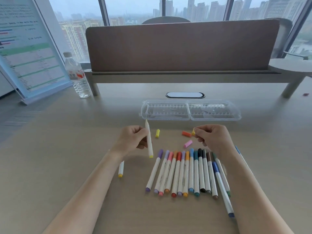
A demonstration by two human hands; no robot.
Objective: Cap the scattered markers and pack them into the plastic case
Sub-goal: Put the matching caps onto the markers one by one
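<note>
An uncapped yellow marker point(149, 142) is gripped near-upright in the left hand point(133, 141), tip toward the desk's far edge; a yellow cap point(193, 132), pinched by right fingers point(200, 132), is held level, well apart rightward

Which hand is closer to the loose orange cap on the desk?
The right hand. It sits just right of the orange cap, pinching a yellow cap that almost touches it. The left hand, gripping a marker, is farther off to the cap's left.
</note>
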